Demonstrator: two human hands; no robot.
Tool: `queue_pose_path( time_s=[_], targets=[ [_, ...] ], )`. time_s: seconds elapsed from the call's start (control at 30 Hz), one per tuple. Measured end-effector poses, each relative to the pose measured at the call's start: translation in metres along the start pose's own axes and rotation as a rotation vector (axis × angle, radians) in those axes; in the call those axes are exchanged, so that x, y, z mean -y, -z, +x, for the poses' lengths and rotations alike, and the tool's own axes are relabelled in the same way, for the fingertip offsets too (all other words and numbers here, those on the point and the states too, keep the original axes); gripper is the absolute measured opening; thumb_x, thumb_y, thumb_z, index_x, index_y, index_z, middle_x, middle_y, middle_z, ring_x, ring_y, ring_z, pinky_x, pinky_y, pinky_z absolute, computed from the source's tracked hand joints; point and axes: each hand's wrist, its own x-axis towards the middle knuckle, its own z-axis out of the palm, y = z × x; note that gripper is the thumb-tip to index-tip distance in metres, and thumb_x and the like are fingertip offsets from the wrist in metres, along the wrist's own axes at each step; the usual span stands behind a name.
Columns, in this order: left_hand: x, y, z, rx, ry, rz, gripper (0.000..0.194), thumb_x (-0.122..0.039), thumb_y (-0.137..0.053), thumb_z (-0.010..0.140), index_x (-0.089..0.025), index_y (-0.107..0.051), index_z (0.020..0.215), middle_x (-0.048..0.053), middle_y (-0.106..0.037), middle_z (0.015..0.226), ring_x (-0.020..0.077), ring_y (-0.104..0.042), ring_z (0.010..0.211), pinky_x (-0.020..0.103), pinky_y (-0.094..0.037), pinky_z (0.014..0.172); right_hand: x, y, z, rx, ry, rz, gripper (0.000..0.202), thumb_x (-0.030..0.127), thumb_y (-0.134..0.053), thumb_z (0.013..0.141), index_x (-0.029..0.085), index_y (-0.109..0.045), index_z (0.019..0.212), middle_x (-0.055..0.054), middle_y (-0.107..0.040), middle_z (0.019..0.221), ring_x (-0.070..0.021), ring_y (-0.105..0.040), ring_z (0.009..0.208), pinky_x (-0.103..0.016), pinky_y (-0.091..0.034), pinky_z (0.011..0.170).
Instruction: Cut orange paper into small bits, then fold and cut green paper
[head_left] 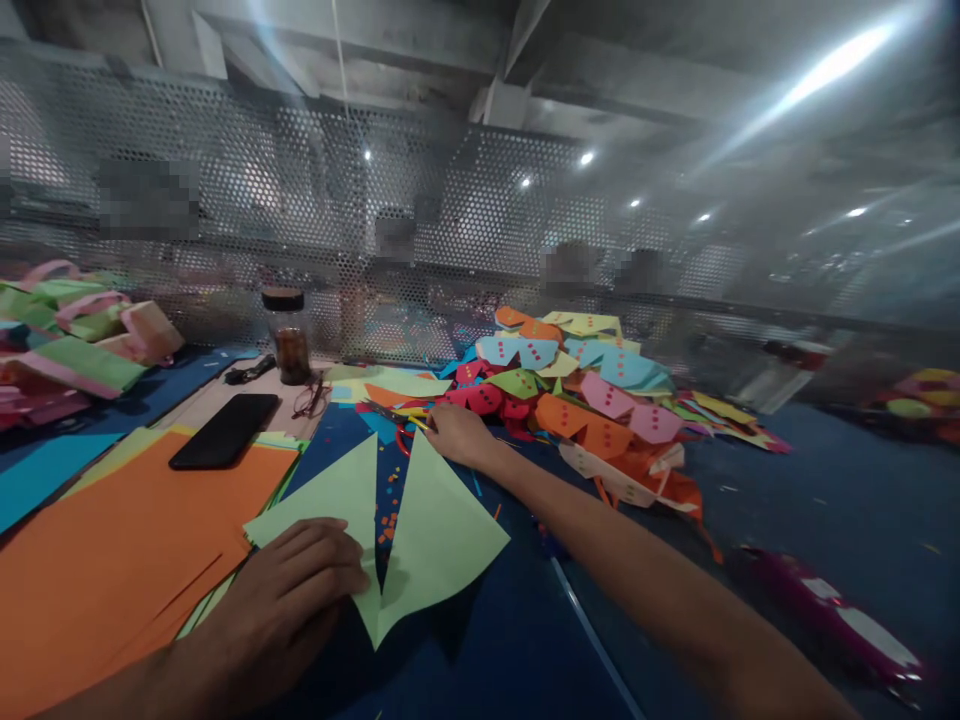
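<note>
My left hand (300, 575) is closed on the left part of a pale green paper sheet (450, 540), with its fingers over the surface. The sheet has a long slit open from its far edge almost to the near corner, so two pointed flaps spread apart. Farther off, beyond the right flap, my right hand (459, 436) is closed at the handles of a pair of scissors (414, 414) with yellow and red on them. The blades point to the left. My right fingertips are partly hidden.
Left of the sheet are orange paper (150, 530), a black phone (225, 430), glasses (309, 398) and a lidded jar (289, 340). Cut paper masks (585, 420) are heaped at right, near a purple pencil case (832, 610). A perforated metal screen (300, 190) stands behind.
</note>
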Motion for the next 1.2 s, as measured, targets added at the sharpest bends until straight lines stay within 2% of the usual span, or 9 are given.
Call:
queue_pose_path(
  time_s=[0.1,0.2,0.33,0.47,0.57,0.8,1.0,1.2],
  targets=[
    [0.0,0.0,0.001,-0.019,0.066,-0.058,0.031,-0.002,-0.046,0.088,-0.024,-0.056,0.108,0.004,-0.07,0.098,0.0172,-0.064,0.098,0.035,-0.049,0.097,-0.002,-0.003,0.011,0.053,-0.008,-0.047,0.027,0.03,-0.05,0.089,0.016,-0.068,0.104,-0.016,-0.065,0.116,-0.027,-0.06,0.102,-0.032,-0.045,0.081],
    [0.002,0.001,0.002,-0.074,0.161,-0.123,0.027,-0.006,-0.047,0.089,-0.025,-0.057,0.105,0.004,-0.069,0.098,0.0175,-0.064,0.098,0.031,-0.052,0.09,-0.004,-0.003,0.02,0.109,-0.003,-0.064,0.03,0.033,-0.049,0.088,0.017,-0.069,0.104,-0.014,-0.067,0.113,-0.0261,-0.061,0.1,-0.03,-0.045,0.077],
    [0.005,0.003,0.004,-0.162,0.312,-0.212,0.018,-0.014,-0.051,0.091,-0.026,-0.059,0.101,0.003,-0.07,0.094,0.017,-0.066,0.092,0.026,-0.053,0.078,-0.008,0.002,0.03,0.206,0.025,-0.055,0.031,0.04,-0.051,0.085,0.018,-0.073,0.092,-0.01,-0.072,0.096,-0.0229,-0.064,0.086,-0.027,-0.043,0.066],
    [0.008,0.005,0.006,-0.185,0.483,-0.238,0.007,-0.026,-0.057,0.09,-0.026,-0.063,0.093,0.001,-0.072,0.089,0.0178,-0.068,0.083,0.023,-0.052,0.069,-0.008,0.011,0.036,0.299,0.07,-0.054,0.028,0.041,-0.059,0.077,0.017,-0.073,0.08,-0.007,-0.072,0.081,-0.0203,-0.062,0.072,-0.025,-0.039,0.057],
    [0.009,0.006,0.008,-0.208,0.614,-0.247,0.011,-0.035,-0.06,0.087,-0.026,-0.065,0.086,0.0,-0.071,0.086,0.0186,-0.067,0.079,0.022,-0.051,0.066,-0.005,0.016,0.038,0.332,0.083,-0.07,0.029,0.042,-0.063,0.072,0.016,-0.073,0.08,-0.008,-0.071,0.078,-0.0209,-0.062,0.07,-0.025,-0.037,0.055],
    [0.01,0.009,0.014,-0.265,0.844,-0.396,0.022,-0.046,-0.062,0.082,-0.024,-0.064,0.075,-0.002,-0.066,0.076,0.017,-0.063,0.071,0.02,-0.047,0.061,-0.002,0.019,0.042,0.345,0.085,-0.1,0.034,0.043,-0.065,0.068,0.016,-0.072,0.087,-0.008,-0.072,0.081,-0.0217,-0.062,0.072,-0.025,-0.039,0.054],
    [0.013,0.009,0.016,-0.3,0.939,-0.526,0.028,-0.05,-0.064,0.078,-0.022,-0.066,0.075,0.0,-0.064,0.074,0.0187,-0.06,0.069,0.022,-0.046,0.058,-0.002,0.017,0.039,0.304,0.07,-0.086,0.04,0.045,-0.067,0.068,0.016,-0.071,0.095,-0.011,-0.072,0.092,-0.0246,-0.065,0.078,-0.026,-0.042,0.058],
    [0.015,0.007,0.016,-0.319,0.947,-0.593,0.029,-0.05,-0.067,0.077,-0.021,-0.066,0.074,-0.001,-0.062,0.069,0.0168,-0.057,0.065,0.021,-0.044,0.056,-0.005,0.022,0.031,0.174,0.002,-0.046,0.036,0.031,-0.063,0.074,0.014,-0.065,0.106,-0.015,-0.07,0.106,-0.028,-0.065,0.092,-0.027,-0.043,0.066]
  ],
)
